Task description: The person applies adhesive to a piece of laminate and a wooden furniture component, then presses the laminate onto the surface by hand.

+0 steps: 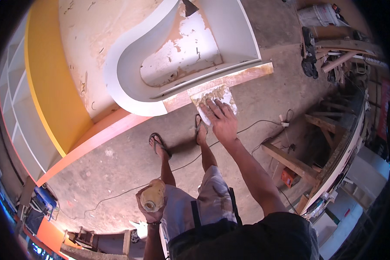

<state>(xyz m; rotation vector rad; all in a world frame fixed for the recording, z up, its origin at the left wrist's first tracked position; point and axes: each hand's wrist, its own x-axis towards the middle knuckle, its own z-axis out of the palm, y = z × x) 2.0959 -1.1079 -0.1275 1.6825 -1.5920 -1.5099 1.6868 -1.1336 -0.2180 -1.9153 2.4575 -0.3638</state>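
Currently | our right hand [223, 123], fingers nearly straight, holds smeared white spreader [227, 96] at wooden strip [248, 74] | our left hand [154, 216] curls round tan container [154, 193]

No words or numbers can be read: print on the white bucket [318, 15] at far right is too small, and marks on the red panel [384, 110] at right are blurred

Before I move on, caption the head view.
Right hand holds smeared white sheet by wooden edge; left hand holds yellowish container.
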